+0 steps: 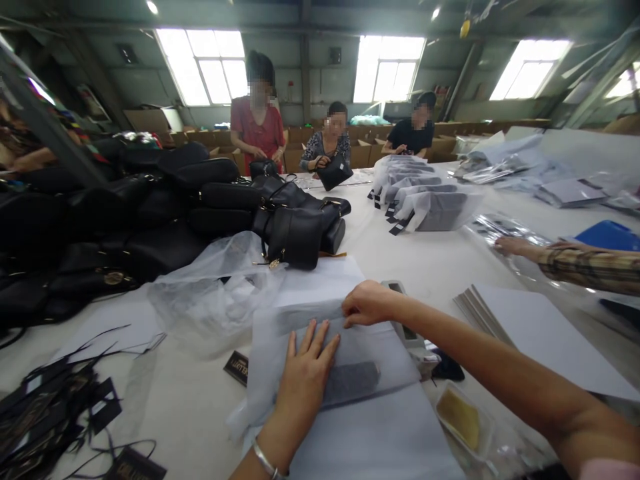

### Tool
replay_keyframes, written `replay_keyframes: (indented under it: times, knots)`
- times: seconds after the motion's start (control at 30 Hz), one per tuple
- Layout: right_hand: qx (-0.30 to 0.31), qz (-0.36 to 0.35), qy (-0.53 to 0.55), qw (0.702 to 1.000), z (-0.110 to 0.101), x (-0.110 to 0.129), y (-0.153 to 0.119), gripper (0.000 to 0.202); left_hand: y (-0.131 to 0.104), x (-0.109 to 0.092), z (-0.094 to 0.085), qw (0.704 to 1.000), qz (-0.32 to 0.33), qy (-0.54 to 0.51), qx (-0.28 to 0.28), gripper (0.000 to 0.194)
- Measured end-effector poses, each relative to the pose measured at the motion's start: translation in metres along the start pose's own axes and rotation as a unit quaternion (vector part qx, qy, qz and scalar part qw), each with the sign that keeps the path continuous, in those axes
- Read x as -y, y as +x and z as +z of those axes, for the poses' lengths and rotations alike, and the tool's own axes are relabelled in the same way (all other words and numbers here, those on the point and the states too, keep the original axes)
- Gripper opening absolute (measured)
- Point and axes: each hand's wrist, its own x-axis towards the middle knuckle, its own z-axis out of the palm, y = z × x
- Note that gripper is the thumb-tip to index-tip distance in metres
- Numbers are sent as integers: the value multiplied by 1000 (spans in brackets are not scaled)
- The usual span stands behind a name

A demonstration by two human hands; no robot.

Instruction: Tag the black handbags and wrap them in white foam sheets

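Note:
A black bag (pixel 350 385) lies on the table in front of me, showing dimly through the thin white tissue paper (pixel 395 357) laid over it. My left hand (pixel 306 373), a silver bangle at its wrist, rests flat on the paper with fingers spread. At the paper's upper right edge my right hand (pixel 370 303) is closed, its curled fingers gripping the tissue; the fingertips are partly hidden. A black tag with gold lettering (pixel 237 367) sits just left of the paper.
Black handbags (pixel 295 237) are heaped at left, above a pile of black tags (pixel 55 400). Wrapped bags (pixel 443 207) stand in a row beyond. At right are grey boards (pixel 545 327), a dish with a yellow sponge (pixel 457 417) and a co-worker's arm (pixel 575 263). Three people work opposite.

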Motion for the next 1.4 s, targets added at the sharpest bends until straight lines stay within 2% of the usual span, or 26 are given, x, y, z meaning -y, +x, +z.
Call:
replay_keyframes:
  times: [0.07,0.17,0.2,0.27,0.33,0.4,0.53,0.63,0.73,0.83,0.9,1.0,1.07,1.13,1.23,1.3,1.33,1.4]
  knots:
    - [-4,26,-34,999,0,-5,3,27,1,0,1,1000,-5,-2,3,44]
    - [-32,119,-61,991,-1,-17,4,47,1,-1,0,1000,-9,-5,4,43]
    - [-48,155,-65,985,-2,-22,1,48,1,-1,-1,1000,-10,-5,4,44]
    - [-81,219,-72,970,-3,-30,-12,35,1,-1,-2,1000,-11,-7,4,44]
    - [-118,269,-81,953,0,-33,-37,23,1,-1,-3,1000,-10,-8,4,44]
    - [-181,314,-67,930,11,-29,-71,23,0,-1,-4,1000,-8,-8,2,44]
    - [-309,391,46,866,52,-5,-144,29,0,-2,-6,1000,-7,-3,0,44]
    - [-321,445,170,819,81,16,-176,35,0,-3,-8,1000,-2,-1,4,44]
    - [-329,463,332,753,94,33,-182,37,0,-4,-10,1000,2,4,6,43]
    - [-390,454,431,675,93,48,-175,37,-1,-4,-12,1000,5,13,5,43]
    - [-438,440,437,651,88,60,-172,37,-1,-4,-13,1000,8,17,5,43]
    - [-484,433,416,637,82,83,-176,34,-1,-3,-13,1000,14,17,7,42]
    - [-482,449,435,614,83,98,-182,37,-1,-3,-13,1000,14,17,7,42]
    - [-458,468,491,575,88,108,-187,44,-1,-2,-12,1000,13,18,5,42]
    - [-424,479,561,525,98,113,-190,46,-1,-2,-11,1000,15,17,3,43]
    - [-416,476,568,527,105,107,-190,43,-1,-1,-11,1000,16,16,2,43]
    - [-413,474,559,540,108,103,-190,42,-1,-1,-11,1000,16,15,3,43]
    - [-396,471,517,595,112,91,-193,42,-1,-1,-12,1000,15,14,5,43]
